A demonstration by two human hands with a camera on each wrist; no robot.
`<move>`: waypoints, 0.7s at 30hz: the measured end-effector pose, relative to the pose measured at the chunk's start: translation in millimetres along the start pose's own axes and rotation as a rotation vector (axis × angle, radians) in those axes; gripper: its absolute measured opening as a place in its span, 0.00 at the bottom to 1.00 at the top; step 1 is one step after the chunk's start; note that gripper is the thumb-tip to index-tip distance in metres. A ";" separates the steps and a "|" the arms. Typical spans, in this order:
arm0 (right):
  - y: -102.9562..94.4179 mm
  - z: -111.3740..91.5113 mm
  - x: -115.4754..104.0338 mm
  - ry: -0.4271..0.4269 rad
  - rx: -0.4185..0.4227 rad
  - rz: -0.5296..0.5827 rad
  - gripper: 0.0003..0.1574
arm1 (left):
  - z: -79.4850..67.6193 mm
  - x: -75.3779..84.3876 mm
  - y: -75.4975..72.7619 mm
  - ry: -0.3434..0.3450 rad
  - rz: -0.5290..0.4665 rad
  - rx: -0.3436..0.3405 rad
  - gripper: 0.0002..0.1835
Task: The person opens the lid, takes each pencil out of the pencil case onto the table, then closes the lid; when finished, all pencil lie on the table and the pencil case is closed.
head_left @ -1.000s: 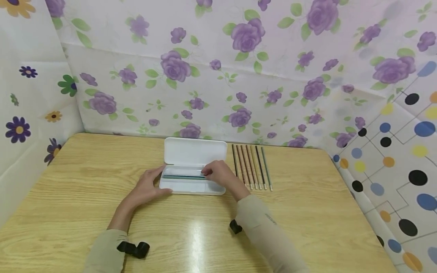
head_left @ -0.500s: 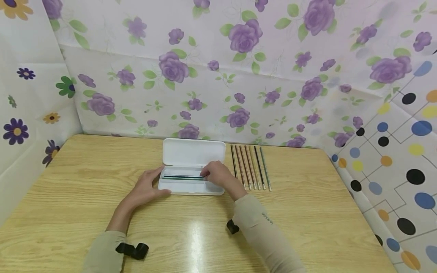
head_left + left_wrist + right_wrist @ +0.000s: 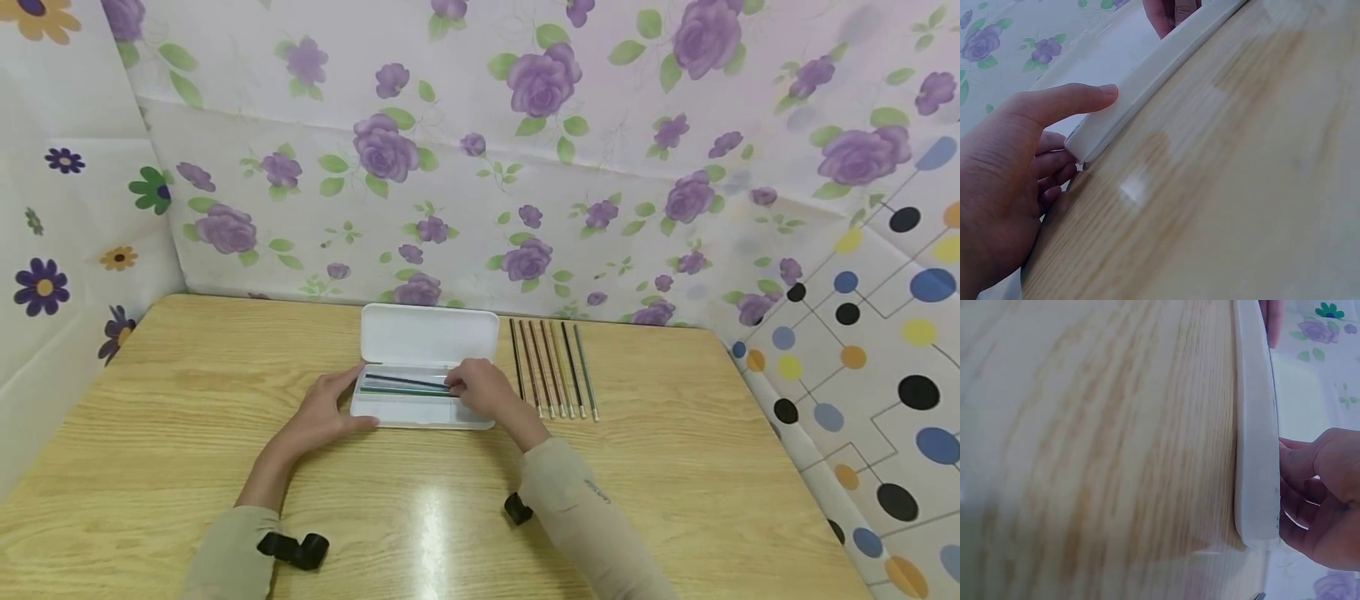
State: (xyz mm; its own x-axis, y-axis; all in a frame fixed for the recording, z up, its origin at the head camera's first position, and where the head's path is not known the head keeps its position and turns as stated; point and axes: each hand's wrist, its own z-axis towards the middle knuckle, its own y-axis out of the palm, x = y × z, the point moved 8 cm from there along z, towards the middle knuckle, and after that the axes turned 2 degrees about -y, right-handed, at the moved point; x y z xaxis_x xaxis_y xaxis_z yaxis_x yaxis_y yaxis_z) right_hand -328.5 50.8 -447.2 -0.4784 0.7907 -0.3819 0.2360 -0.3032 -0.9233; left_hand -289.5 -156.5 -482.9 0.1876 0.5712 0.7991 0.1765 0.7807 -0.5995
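Note:
A white pencil case (image 3: 420, 410) lies with its lid (image 3: 429, 333) swung back on the table. My left hand (image 3: 326, 411) holds the case's left end; in the left wrist view, the thumb of that hand (image 3: 1016, 150) lies over the rim and its fingers curl at the corner. Inside the case my right hand (image 3: 483, 387) pinches the right end of a dark blue pencil (image 3: 405, 380), which slants. Green pencils (image 3: 408, 391) lie just in front of it. From the right wrist, the case wall (image 3: 1257, 425) hides the fingertips of the right hand (image 3: 1329, 487).
Several pencils (image 3: 553, 367) lie side by side on the wooden table (image 3: 420, 500), right of the case, white ends toward me. A flowered cloth (image 3: 450, 208) hangs behind the table, and a dotted cloth (image 3: 862, 400) at the right.
The dark blue pencil lay parallel with the green ones; now its left end has swung away toward the lid. My right hand shifted slightly with it. The left hand stays on the case.

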 end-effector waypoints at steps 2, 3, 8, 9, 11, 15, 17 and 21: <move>-2.9 -1.9 0.1 0.012 0.019 0.016 0.10 | 0.3 0.3 -0.2 0.000 0.002 -0.001 0.51; -4.9 -2.8 0.1 0.018 0.032 0.027 0.10 | 0.3 0.1 -0.3 -0.001 0.003 0.000 0.51; -16.7 -7.5 -0.2 0.033 0.091 0.093 0.09 | 0.2 1.4 -1.1 -0.003 0.007 0.002 0.51; -18.8 -8.4 0.2 0.037 0.099 0.103 0.09 | 0.1 1.5 -1.1 -0.005 0.007 0.002 0.51; -23.1 -10.8 1.3 0.042 0.118 0.133 0.08 | -0.1 1.5 -1.2 -0.011 0.007 0.001 0.51; -33.4 -17.0 4.3 0.029 0.185 0.204 0.08 | 0.0 1.2 -1.5 -0.011 0.011 0.002 0.51; -39.3 -21.3 7.7 0.020 0.234 0.251 0.07 | 0.1 1.3 -1.6 -0.011 0.016 0.001 0.51; -48.8 -29.5 20.8 0.040 0.326 0.314 0.07 | 0.3 2.1 -1.1 -0.009 0.011 -0.001 0.51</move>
State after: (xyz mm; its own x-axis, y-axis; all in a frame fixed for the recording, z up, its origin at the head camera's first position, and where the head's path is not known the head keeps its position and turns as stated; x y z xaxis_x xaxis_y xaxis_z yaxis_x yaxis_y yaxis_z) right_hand -325.0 97.8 -408.8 -0.3917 0.6517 -0.6495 0.0830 -0.6780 -0.7303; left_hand -289.6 -156.0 -480.6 0.1807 0.5816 0.7931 0.1758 0.7743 -0.6079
